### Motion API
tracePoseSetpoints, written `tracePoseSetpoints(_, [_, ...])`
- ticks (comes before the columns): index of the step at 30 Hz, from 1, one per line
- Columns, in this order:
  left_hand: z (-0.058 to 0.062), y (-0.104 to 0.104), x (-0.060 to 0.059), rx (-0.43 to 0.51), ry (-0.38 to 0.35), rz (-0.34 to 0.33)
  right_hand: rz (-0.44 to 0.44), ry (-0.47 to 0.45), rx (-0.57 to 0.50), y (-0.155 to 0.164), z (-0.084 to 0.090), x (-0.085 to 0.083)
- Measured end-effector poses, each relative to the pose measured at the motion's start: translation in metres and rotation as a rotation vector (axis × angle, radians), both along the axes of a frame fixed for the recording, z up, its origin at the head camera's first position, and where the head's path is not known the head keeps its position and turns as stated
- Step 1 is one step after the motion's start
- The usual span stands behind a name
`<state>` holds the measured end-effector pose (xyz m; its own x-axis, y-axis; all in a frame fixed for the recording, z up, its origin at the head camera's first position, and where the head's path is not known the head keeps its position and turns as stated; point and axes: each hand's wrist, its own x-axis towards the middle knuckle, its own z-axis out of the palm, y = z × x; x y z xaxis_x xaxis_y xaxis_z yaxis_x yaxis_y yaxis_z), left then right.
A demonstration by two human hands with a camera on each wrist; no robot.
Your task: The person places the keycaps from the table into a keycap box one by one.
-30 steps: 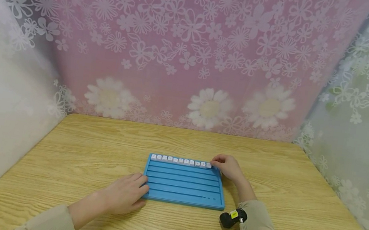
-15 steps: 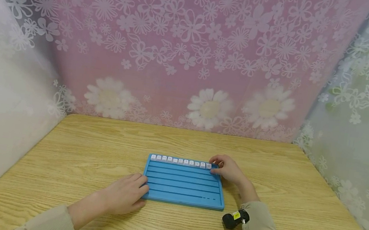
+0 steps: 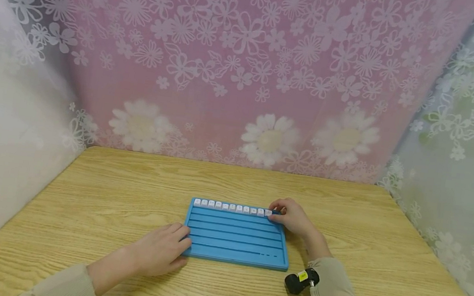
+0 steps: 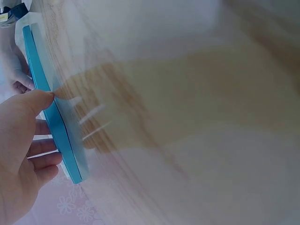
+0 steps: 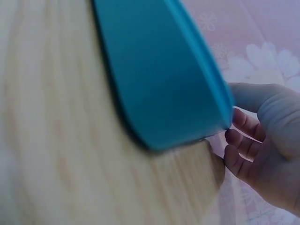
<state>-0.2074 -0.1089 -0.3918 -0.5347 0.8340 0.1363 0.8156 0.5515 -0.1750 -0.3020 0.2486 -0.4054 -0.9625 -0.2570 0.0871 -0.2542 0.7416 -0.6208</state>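
Resting at the left, the left hand [image 3: 160, 254] is lying flat on the tabletop [image 3: 76, 207], its straight fingers [image 3: 182, 235] pressing against the near left corner of the blue tray [image 3: 236, 238] and gripping nothing. That bracing is worth keeping firm, since it is stopping the tray from sliding while small pieces are being handled at the far edge.

Sitting in the middle of the tabletop, the tray is showing several long grooves running across it; only the farthest groove is carrying a row of small white tiles [image 3: 231, 207], packed side by side from the left end.

Moving right, the right hand [image 3: 293, 216] is hovering over the far right corner, its fingers [image 3: 277, 209] curled around the last tile [image 3: 268, 213] in the row; it seems to be pinching that tile, though the wrist view is too blurred to confirm. A light, straight press would probably seat the piece snugly against its neighbour without nudging the others.
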Motion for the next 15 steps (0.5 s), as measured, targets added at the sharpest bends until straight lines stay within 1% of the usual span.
tracePoseSetpoints(7, [0.0011, -0.0002, -0.0002, -0.007, -0.008, 0.007, 0.02, 0.036, 0.056, 0.0011, 0.0016, 0.0023])
tracePoseSetpoints(15, [0.0012, 0.0, 0.001, -0.006, 0.0, 0.007, 0.002, 0.009, 0.087, 0.0009, 0.0034, 0.0035])
